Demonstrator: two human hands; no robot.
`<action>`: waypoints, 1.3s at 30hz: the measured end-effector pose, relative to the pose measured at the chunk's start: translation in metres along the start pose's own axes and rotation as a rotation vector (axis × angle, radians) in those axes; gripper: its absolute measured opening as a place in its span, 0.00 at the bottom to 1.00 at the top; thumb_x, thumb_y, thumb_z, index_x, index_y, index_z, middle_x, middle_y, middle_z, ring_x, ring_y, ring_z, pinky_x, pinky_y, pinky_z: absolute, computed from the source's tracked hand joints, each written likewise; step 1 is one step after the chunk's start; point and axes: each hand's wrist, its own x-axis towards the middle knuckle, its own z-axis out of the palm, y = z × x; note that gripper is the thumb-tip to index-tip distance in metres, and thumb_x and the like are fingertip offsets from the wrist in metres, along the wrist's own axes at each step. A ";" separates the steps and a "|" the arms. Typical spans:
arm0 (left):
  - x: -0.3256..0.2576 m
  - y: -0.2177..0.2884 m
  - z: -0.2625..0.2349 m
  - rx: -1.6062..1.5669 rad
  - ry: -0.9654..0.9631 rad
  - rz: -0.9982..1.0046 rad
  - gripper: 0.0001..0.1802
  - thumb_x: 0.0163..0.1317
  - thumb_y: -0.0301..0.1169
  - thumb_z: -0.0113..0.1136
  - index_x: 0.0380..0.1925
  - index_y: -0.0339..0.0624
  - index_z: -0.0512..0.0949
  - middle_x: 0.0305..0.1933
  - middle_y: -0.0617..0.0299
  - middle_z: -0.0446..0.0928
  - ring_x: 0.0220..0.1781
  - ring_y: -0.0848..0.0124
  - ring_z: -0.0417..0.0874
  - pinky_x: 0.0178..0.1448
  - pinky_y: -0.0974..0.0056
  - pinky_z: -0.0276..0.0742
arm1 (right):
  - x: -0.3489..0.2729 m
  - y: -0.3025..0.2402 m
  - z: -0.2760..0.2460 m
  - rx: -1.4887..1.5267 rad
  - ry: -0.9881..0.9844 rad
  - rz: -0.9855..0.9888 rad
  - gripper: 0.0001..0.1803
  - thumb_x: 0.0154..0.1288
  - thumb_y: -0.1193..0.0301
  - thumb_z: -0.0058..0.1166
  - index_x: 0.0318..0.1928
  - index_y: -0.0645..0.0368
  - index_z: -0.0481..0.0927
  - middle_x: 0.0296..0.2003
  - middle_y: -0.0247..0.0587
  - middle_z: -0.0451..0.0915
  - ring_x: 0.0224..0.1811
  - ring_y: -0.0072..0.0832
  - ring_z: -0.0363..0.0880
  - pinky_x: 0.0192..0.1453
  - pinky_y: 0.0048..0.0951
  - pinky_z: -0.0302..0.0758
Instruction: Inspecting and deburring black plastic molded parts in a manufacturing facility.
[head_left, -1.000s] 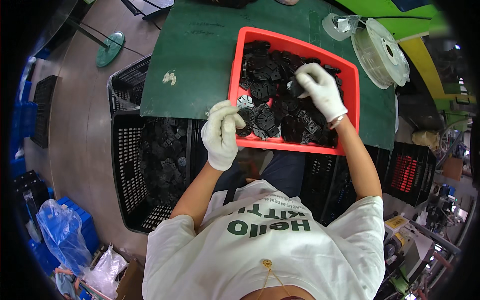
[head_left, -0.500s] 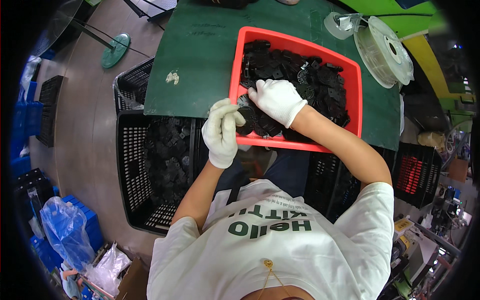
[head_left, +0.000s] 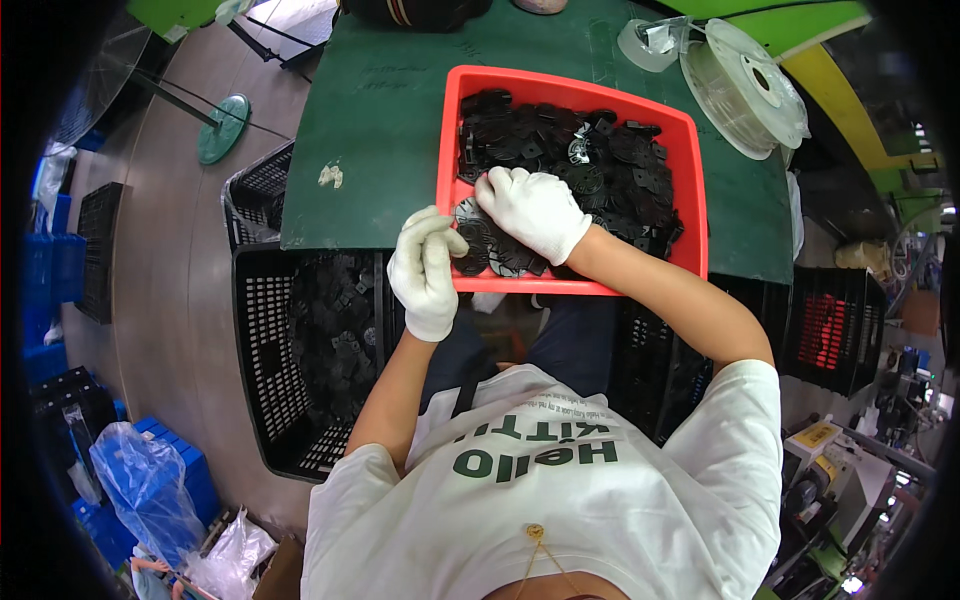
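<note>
A red plastic tray [head_left: 700, 215] holds a heap of black plastic parts [head_left: 610, 160], some round and disc-like. Inside its near left part, my right hand [head_left: 535, 212], in a white glove, has its fingers curled down over the parts; what they grip is hidden. My left hand [head_left: 425, 275], gloved too, is at the tray's left edge near the front corner. Its fingers are bent together, the tips over the rim beside a round black disc [head_left: 470, 250]. Whether it pinches a small part cannot be seen.
The tray stands on a green table [head_left: 370, 130]. A large spool [head_left: 745, 90] and a roll of clear tape [head_left: 650, 45] lie at the far right. Below the table's left edge, a black crate [head_left: 270, 350] holds more black parts. Another black crate [head_left: 830, 330] stands at right.
The whole view has shifted a little, with tray and table now slightly further left and lower. Both hands keep nearly the same place and posture at the tray.
</note>
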 end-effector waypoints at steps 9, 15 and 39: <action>-0.001 0.001 -0.001 -0.020 -0.004 -0.021 0.10 0.70 0.22 0.43 0.44 0.30 0.73 0.25 0.58 0.76 0.27 0.75 0.75 0.46 0.67 0.75 | -0.031 0.050 -0.029 0.701 0.070 0.577 0.09 0.59 0.68 0.59 0.38 0.59 0.80 0.33 0.44 0.80 0.34 0.40 0.81 0.40 0.36 0.77; 0.004 0.007 -0.001 -0.019 -0.046 -0.027 0.09 0.70 0.21 0.44 0.45 0.31 0.74 0.28 0.58 0.77 0.29 0.76 0.77 0.40 0.71 0.75 | -0.065 0.079 -0.041 1.152 -0.006 1.042 0.11 0.59 0.68 0.60 0.37 0.64 0.82 0.32 0.37 0.84 0.33 0.18 0.79 0.40 0.23 0.75; 0.043 0.052 0.100 -0.131 -0.607 -0.702 0.27 0.57 0.18 0.63 0.58 0.33 0.69 0.40 0.60 0.75 0.33 0.77 0.80 0.36 0.73 0.78 | -0.094 0.032 -0.056 1.873 0.136 1.088 0.15 0.64 0.64 0.59 0.46 0.62 0.80 0.38 0.34 0.80 0.41 0.18 0.76 0.49 0.22 0.72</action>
